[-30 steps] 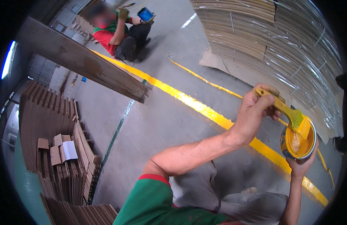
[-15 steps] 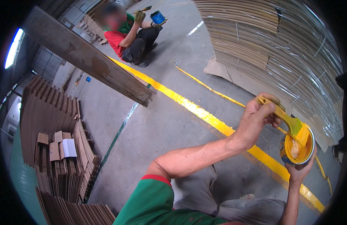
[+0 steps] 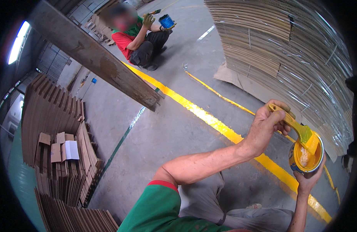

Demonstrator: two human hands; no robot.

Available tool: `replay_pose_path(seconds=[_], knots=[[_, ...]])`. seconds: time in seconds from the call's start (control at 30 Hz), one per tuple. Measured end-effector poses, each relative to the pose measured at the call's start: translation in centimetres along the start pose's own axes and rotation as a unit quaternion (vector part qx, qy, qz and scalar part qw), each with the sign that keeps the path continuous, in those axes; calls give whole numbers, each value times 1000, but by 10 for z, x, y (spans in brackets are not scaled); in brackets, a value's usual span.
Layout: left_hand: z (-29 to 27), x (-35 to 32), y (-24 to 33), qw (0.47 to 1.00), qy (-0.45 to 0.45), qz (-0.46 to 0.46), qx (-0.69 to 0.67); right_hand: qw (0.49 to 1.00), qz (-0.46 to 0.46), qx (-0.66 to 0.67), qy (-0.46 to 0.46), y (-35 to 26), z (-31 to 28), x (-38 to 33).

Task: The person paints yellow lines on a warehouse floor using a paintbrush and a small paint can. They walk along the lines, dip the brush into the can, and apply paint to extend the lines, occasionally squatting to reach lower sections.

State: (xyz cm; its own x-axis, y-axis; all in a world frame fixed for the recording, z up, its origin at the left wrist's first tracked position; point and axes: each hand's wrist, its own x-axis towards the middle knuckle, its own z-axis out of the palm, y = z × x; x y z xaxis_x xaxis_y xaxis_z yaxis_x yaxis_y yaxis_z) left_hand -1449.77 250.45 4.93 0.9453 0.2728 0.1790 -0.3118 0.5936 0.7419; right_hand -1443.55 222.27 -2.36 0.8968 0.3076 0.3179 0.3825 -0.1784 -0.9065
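My left hand (image 3: 268, 120) grips a yellow-handled paintbrush (image 3: 298, 125), its fingers closed around the handle. The bristles, coated in yellow, rest inside the mouth of a small paint can (image 3: 317, 164). From below, my right hand (image 3: 306, 178) holds this can, tilted so its yellow-smeared inside shows; part of that hand is hidden behind the can. Below my left forearm a freshly painted, shiny yellow line (image 3: 209, 118) runs diagonally across the floor.
A rusty steel column (image 3: 97, 58) stands at left of the line. Cardboard stacks (image 3: 51, 120) lie at left, and a wrapped cardboard stack (image 3: 255, 42) rises at right. A thin yellow strip (image 3: 217, 94) crosses the floor. A co-worker (image 3: 134, 42) squats ahead with a brush and blue can (image 3: 167, 22).
The whole view has shifted slightly, with the column and co-worker now a little further right. My hands keep the brush and can in nearly the same position.
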Motion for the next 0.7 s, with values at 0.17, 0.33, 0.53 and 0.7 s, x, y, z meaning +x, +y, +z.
replay_pose_path(seconds=[0.17, 0.33, 0.53, 0.7], knots=[[0, -1, 2, 1000, 1, -3, -2, 1000, 1, -2, 5, -2, 2, 1], [0, -1, 4, 1000, 1, -2, -8, 999, -3, 46, -1, -6, 6, 2], [-1, -2, 4, 1000, 1, -1, -3, 999, -5, 34, -2, -3, 4, 2], [-1, -2, 4, 1000, 6, -3, 1, 999, -14, 29, -8, -7, 8, 3]])
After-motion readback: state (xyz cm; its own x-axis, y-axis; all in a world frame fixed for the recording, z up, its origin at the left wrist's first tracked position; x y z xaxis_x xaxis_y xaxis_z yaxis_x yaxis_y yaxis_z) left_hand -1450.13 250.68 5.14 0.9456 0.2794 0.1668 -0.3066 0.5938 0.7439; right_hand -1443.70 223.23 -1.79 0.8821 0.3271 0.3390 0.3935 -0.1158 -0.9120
